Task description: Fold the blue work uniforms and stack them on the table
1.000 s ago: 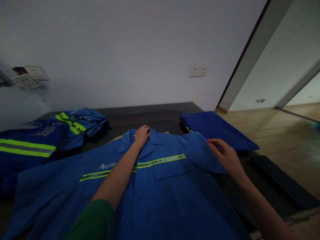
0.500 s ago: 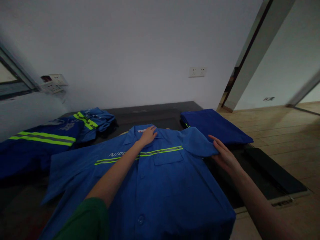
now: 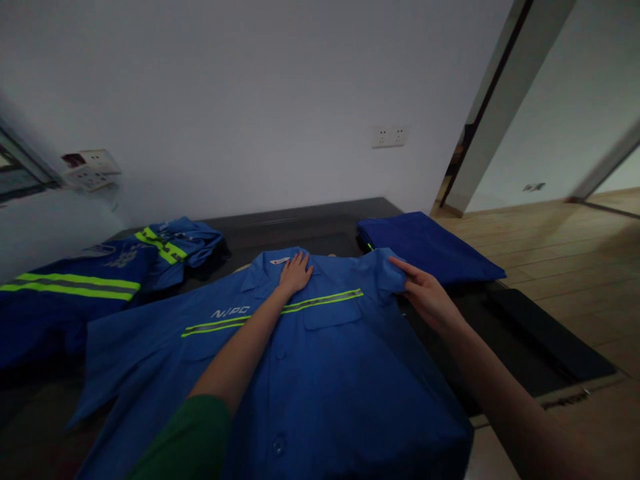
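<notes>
A blue short-sleeved work shirt [image 3: 320, 367] lies spread front side up, with a yellow-green reflective stripe across the chest and white letters on one side. My left hand [image 3: 296, 273] rests flat on it beside the collar, fingers stretched out. At the other end of the shoulder, my right hand [image 3: 425, 293] pinches the hem of the short sleeve [image 3: 385, 272] between thumb and fingers. That sleeve is bunched inward, while the opposite sleeve [image 3: 130, 333] lies spread out to the left.
A folded dark blue garment [image 3: 425, 243] lies behind my right hand. Crumpled blue clothes with reflective bands [image 3: 75, 287] are heaped at the left. The dark table [image 3: 285, 223] meets a white wall, and a dark flat panel [image 3: 550, 333] sits at its right edge.
My right hand has moved left with the sleeve, which is now bunched closer to the shoulder. My left hand stays by the collar, its fingers lying flatter. The view has shifted slightly.
</notes>
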`<state>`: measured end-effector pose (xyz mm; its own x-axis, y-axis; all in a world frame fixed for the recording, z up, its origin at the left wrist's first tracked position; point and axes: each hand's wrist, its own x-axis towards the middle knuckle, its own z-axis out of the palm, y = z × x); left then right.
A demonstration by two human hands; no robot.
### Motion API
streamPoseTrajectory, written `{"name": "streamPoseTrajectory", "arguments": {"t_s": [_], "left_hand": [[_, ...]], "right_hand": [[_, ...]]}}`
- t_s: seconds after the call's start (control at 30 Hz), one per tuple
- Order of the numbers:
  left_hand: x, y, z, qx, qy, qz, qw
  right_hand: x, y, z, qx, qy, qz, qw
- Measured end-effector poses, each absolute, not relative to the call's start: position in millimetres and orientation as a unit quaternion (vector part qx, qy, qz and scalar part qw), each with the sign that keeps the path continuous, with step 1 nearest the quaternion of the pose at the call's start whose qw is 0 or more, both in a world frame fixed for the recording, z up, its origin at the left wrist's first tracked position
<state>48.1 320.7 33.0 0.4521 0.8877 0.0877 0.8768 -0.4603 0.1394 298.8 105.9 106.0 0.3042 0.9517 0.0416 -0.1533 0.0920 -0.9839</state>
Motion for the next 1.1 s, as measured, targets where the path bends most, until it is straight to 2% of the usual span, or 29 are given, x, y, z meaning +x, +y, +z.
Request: {"name": "streamPoseTrajectory", "arguments": {"t_s": [0.13,0.27,0.4,0.53,0.67,0.73,0.93,1.0,1.1], "left_hand": [[48.1,326.7,32.2,0.857,0.51,0.068,0.033],[48.3,328.8,32.0,0.858,0.508,0.072,0.033],[48.8,327.3,32.1,0.857,0.508,0.081,0.031],[49.3,325.2,32.5,0.854,0.514,0.079,0.03],[49.2,321.7,32.2,0.85,0.519,0.082,0.029],[49.2,319.8,32.0,0.848,0.523,0.082,0.029],[49.0,317.4,32.7,0.848,0.522,0.089,0.025],[48.7,317.4,32.9,0.848,0.522,0.089,0.026],[48.3,317.2,33.1,0.847,0.524,0.089,0.028]], "right_hand": [[312.2,104.5,132.4,-0.507,-0.467,0.34,0.64],[340.5,96.6,117.1,-0.557,-0.461,0.27,0.636],[367.4,89.0,85.7,-0.648,-0.376,0.31,0.585],[377.2,102.6,94.7,-0.668,-0.378,0.354,0.535],[375.6,133.5,116.5,-0.728,-0.446,0.285,0.436],[376.1,146.7,116.3,-0.748,-0.451,0.253,0.416],[384.0,165.9,101.5,-0.679,-0.468,0.343,0.45],[384.5,166.5,104.9,-0.655,-0.49,0.327,0.474],[383.6,161.7,111.6,-0.618,-0.541,0.236,0.519]]}}
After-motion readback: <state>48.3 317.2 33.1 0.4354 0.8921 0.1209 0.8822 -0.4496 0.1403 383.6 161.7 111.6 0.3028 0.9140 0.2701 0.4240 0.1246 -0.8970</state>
